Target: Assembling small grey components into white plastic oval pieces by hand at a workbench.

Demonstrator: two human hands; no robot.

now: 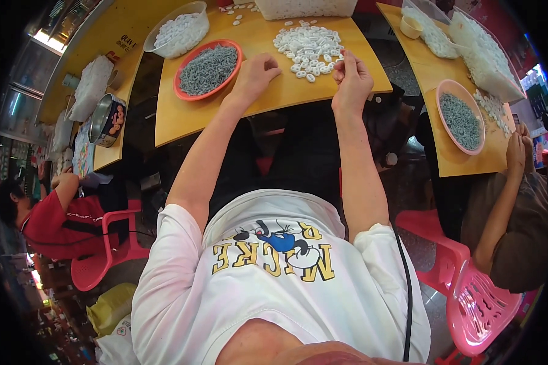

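Over the yellow table (274,103), my left hand (257,74) is closed, its fingers curled in beside an orange bowl (178,85) full of small grey screw-like pieces (208,70). Whatever those fingers hold, if anything, is hidden. My right hand (353,79) is raised at the right side of the table, thumb and fingers pinched on a small white plastic piece that barely shows. Between and beyond both hands spreads a loose pile of white oval plastic pieces (307,45) with holes in them.
A clear bowl of white pieces (182,30) and a translucent tub (304,8) stand farther back. At the right table (463,167), a person (499,213) works beside a pink bowl (463,121). Another person in red (67,213) sits left, near a round tin (108,121).
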